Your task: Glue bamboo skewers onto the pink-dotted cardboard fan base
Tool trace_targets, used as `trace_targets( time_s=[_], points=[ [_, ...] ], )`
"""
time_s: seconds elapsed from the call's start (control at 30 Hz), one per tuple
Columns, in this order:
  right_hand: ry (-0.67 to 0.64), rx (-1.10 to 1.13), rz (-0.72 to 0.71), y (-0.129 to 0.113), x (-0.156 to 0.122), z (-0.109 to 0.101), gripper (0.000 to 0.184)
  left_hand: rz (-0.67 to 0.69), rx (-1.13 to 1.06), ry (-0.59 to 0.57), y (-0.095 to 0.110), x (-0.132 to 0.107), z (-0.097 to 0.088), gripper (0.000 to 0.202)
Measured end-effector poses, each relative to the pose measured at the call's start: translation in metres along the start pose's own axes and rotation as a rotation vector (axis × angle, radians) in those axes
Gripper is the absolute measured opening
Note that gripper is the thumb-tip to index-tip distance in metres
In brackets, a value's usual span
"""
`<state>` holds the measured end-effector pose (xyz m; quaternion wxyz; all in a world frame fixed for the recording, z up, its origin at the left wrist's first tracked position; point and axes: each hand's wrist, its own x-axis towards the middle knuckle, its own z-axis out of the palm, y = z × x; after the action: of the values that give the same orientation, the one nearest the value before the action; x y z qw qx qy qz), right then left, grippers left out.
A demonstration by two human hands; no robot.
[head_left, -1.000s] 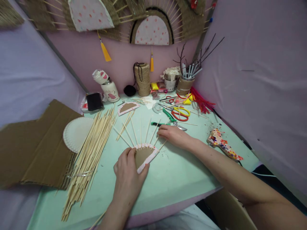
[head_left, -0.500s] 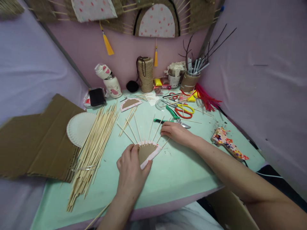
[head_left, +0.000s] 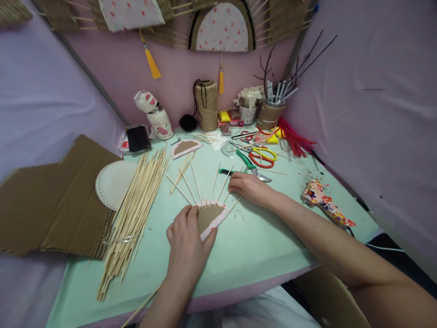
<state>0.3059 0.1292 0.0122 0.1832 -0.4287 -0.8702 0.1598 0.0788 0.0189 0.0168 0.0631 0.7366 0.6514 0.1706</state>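
Observation:
A cardboard half-circle [head_left: 209, 217] with a pink-and-white edging lies before me on the table. Several thin wooden sticks [head_left: 205, 182] fan out from its curved edge. My left hand [head_left: 189, 232] grips its left side, with the thumb at the straight edge and the fingers at the curved one. Above the fan's right side, my right hand [head_left: 247, 187] is closed in a pinch around one of the sticks; its fingertips are partly hidden. Just beyond that hand lie green-handled pruning shears [head_left: 261, 176]. A second edged cardboard half-circle [head_left: 186, 147] rests farther back.
On the left are a bundle of wooden sticks [head_left: 133, 218], a white paper plate [head_left: 111, 184] and cardboard sheets [head_left: 61, 196]. Scissors [head_left: 262, 157] lie behind my right hand. A flower-patterned glue gun [head_left: 326, 202] sits at right. A twine spool [head_left: 206, 107] stands at the back.

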Motion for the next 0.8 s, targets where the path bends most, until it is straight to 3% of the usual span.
trace_targets(
  time_s=[0.43,0.53,0.7,0.8],
  points=[
    [0.034,-0.006,-0.016,-0.003,-0.005,-0.004,0.021,0.012,0.015,0.003,-0.001,-0.001,0.001,0.045],
    [0.148,0.007,-0.015,0.001,-0.011,-0.015,0.023,0.010,0.014,0.002,-0.001,-0.001,0.001,0.045],
    [0.452,-0.014,0.086,0.019,-0.021,-0.036,0.023,0.012,0.015,0.006,-0.001,0.000,0.002,0.046],
    [0.550,0.008,0.128,0.029,-0.027,-0.042,0.022,0.011,0.012,0.020,-0.001,-0.001,0.002,0.046]
  ],
)
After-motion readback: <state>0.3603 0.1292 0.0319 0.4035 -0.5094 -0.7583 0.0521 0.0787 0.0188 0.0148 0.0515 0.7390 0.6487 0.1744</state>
